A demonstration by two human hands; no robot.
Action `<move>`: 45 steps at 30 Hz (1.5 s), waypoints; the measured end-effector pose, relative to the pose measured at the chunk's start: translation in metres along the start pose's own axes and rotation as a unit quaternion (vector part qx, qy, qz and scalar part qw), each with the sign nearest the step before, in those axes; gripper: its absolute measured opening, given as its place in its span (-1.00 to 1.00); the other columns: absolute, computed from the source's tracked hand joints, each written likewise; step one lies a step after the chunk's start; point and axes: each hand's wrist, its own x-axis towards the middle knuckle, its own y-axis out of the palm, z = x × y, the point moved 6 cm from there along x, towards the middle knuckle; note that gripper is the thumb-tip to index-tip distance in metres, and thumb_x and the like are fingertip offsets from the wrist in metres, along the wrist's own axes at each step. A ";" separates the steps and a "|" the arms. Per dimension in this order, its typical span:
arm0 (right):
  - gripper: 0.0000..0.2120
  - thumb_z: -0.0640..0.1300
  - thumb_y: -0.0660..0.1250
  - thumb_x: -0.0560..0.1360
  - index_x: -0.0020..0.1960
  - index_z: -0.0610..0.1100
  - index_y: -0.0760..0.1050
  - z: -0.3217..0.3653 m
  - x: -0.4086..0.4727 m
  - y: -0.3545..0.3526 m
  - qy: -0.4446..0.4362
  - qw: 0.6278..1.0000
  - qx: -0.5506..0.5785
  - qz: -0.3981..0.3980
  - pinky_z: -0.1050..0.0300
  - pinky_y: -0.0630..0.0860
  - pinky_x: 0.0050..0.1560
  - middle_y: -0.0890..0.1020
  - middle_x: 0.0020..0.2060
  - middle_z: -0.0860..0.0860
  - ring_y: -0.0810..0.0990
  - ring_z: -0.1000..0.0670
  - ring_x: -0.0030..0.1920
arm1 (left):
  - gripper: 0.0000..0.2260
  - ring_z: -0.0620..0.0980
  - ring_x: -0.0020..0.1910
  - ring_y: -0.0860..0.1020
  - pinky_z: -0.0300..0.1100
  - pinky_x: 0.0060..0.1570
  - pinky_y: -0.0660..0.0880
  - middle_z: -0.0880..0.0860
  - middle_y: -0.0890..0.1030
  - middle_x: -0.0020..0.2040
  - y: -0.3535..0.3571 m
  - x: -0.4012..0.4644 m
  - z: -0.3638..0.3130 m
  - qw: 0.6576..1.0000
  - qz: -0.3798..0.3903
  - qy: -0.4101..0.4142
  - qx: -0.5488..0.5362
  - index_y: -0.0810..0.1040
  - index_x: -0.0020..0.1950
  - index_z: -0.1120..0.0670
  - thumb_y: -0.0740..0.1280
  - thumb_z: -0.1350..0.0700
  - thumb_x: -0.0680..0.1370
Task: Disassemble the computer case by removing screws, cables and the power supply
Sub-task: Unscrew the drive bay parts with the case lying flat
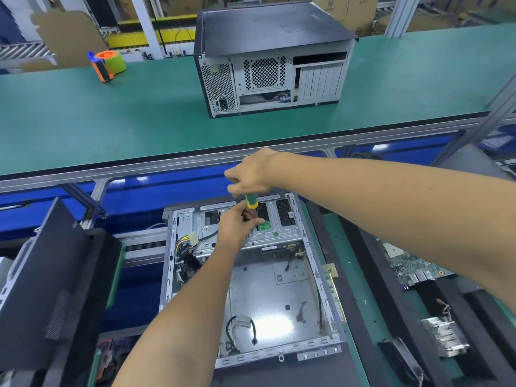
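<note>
The open computer case (251, 277) lies at 6 o'clock below the counter (139, 115) edge. Right grip (251, 174) clasps the screwdriver (251, 201) handle; left grip (237, 222) pinches its shaft, bare floor panel behind.

We get bright, even overhead light, no hard shadows anywhere. Strongest glare sits on the bare metal floor of the open case (268, 300), a white blown-out patch near its front edge; smaller reflections streak the blue surface (139, 191) below the bench rail. The green bench top (111, 113) reads flat and matte, w/ only a soft shadow under the closed case (273, 60). Wide-angle distortion bows the bench edge and stretches the right forearm (405, 208) at the frame's side. Centre is fairly sharp; corners and background go soft, slightly smeared, w/ some compression mush.
</note>
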 end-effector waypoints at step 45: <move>-0.87 -0.07 0.16 0.59 0.13 0.02 0.36 -0.008 0.003 0.001 0.004 0.998 0.060 0.026 0.05 0.24 -0.31 0.48 -0.09 0.00 0.43 -0.04 -0.26 | -0.73 -0.20 -0.39 0.52 -0.43 -0.34 0.42 0.02 0.65 -0.30 0.000 -0.002 0.000 1.000 0.013 -0.014 -0.014 0.59 -0.14 0.10 0.66 0.12 0.37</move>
